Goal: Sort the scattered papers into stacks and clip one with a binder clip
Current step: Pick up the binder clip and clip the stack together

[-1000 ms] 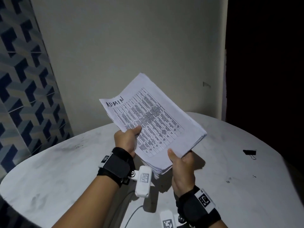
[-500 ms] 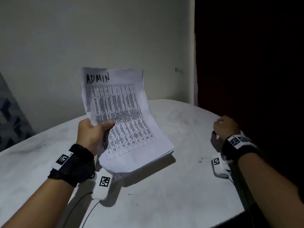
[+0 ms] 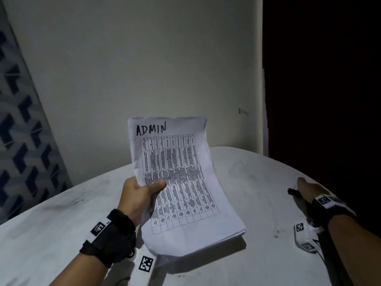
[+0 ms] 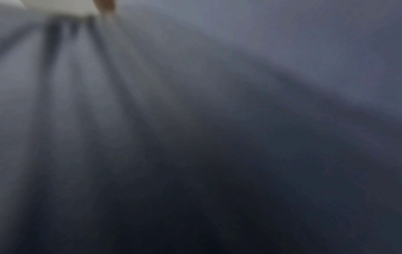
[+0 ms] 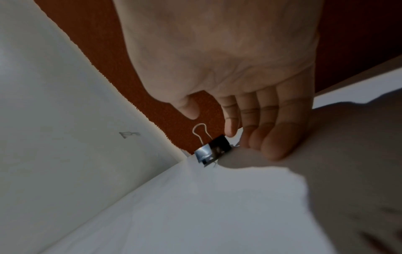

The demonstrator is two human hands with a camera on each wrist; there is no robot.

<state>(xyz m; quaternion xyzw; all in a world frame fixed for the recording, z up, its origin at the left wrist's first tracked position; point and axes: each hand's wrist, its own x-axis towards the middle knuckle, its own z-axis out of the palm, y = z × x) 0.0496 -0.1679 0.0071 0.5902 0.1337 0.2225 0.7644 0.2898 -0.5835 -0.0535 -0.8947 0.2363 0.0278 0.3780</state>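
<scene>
A stack of white papers [image 3: 181, 182], with a printed table and "ADMIN" handwritten on top, stands tilted with its lower edge on the white table [image 3: 247, 269]. My left hand [image 3: 142, 193] grips the stack's left edge, thumb on the front sheet. The left wrist view shows only blurred grey paper [image 4: 195, 86]. A black binder clip [image 3: 293, 191] lies near the table's right edge. My right hand [image 3: 309, 187] reaches over it. In the right wrist view the fingers [image 5: 274, 142] point down, straight, beside the clip [image 5: 214, 149], the thumb apart and nothing held.
A plain pale wall [image 3: 144, 69] rises behind the round table. A blue patterned panel [image 3: 20, 151] leans at the left. A dark opening [image 3: 321, 79] fills the right side, just past the table's right edge.
My right hand has let go of the stack and moved right to the binder clip. My left hand now holds the stack alone, turned more upright.
</scene>
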